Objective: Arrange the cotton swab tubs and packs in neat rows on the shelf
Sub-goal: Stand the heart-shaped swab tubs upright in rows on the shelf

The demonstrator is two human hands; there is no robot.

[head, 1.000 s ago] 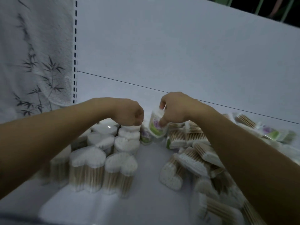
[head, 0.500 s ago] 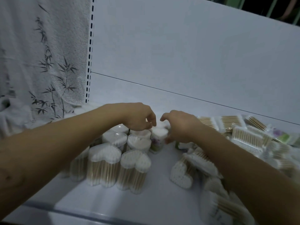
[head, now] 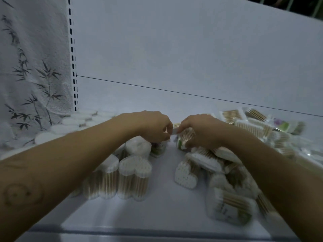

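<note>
Presently both hands meet at frame centre: right hand (head: 202,131) curled round a swab pack (head: 187,135), left hand (head: 153,126) pinching that pack's end. Heart-shaped tubs (head: 134,177) stand upright in rows at lower left; loose packs (head: 253,126) lie heaped at right on the white shelf (head: 162,215). Bamboo-print cloth (head: 35,67) hangs upper left

The white shelf (head: 162,212) carries upright heart-shaped tubs (head: 134,177) at left, a jumbled heap (head: 227,205), probably packs, at right.
</note>
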